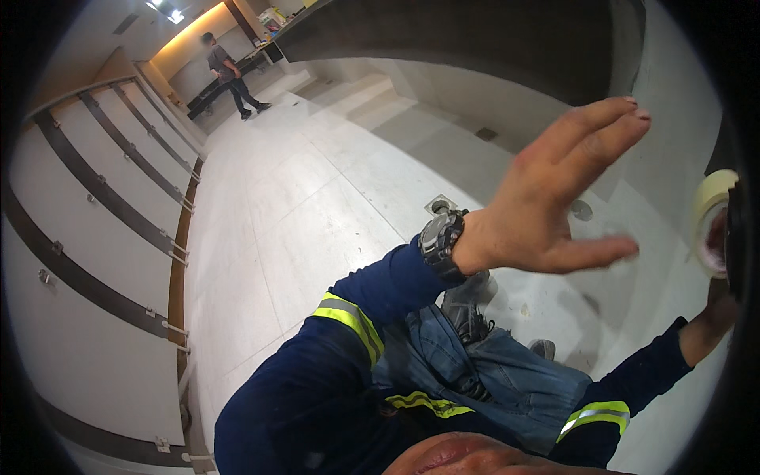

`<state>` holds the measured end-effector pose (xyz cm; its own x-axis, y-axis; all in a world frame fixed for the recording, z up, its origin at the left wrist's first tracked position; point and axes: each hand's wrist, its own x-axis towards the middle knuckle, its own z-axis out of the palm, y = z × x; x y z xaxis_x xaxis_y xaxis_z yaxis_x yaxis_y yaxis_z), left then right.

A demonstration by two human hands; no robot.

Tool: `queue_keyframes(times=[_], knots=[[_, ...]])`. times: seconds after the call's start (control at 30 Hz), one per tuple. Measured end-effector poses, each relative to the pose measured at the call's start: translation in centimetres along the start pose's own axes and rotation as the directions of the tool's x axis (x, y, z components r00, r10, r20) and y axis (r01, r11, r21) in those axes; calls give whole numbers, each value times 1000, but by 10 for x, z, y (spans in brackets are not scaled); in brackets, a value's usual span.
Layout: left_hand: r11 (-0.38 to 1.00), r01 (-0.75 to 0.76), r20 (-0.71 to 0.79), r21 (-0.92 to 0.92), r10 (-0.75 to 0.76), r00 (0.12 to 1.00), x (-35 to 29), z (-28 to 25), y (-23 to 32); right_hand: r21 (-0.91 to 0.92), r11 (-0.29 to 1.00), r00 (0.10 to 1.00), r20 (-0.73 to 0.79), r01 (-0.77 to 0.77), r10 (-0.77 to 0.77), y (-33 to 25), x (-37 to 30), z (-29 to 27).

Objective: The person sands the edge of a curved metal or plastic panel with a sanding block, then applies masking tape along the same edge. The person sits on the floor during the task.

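Note:
My left hand [546, 198] is raised in the middle right, fingers stretched out and thumb apart, with nothing in it. A dark wristwatch [440, 244] sits on that wrist. Over at the right rim, my right hand [719, 307] grips a roll of pale yellow masking tape [714, 192], and fingertips show inside its core. Part of this hand is cut off by the dark picture rim. The left fingertips reach toward the roll but stay apart from it. Beyond both hands is a pale grey wall surface [673, 119].
White stall panels [103, 309] with dark strips line the left side. A person [226, 75] stands far back on the pale tiled floor [277, 206]. A dark counter front [459, 43] runs along the top. A square floor drain [441, 207] lies near my watch; my shoes [467, 313] are below.

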<state>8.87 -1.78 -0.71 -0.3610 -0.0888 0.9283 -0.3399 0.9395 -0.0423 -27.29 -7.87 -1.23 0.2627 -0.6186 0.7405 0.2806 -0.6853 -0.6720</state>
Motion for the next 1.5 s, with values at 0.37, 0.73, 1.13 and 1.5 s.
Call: queue_keyframes(times=[0.37, 0.73, 1.13, 1.5], knots=[[978, -22, 91, -210, 42, 995, -25, 11, 24, -89, 986, 942, 293, -142, 162, 25, -5, 114], [955, 295, 16, -5, -295, 955, -49, -38, 18, -355, 929, 932, 293, -102, 214, 37, 14, 148], [-83, 545, 383, -834, -799, 465, -70, -18, 6, -352, 905, 924, 368, 239, -101, 53, 20, 182], [299, 654, 71, -695, -876, 476, -70, -25, -4, -392, 920, 954, 284, 28, 92, 56, 24, 181]])
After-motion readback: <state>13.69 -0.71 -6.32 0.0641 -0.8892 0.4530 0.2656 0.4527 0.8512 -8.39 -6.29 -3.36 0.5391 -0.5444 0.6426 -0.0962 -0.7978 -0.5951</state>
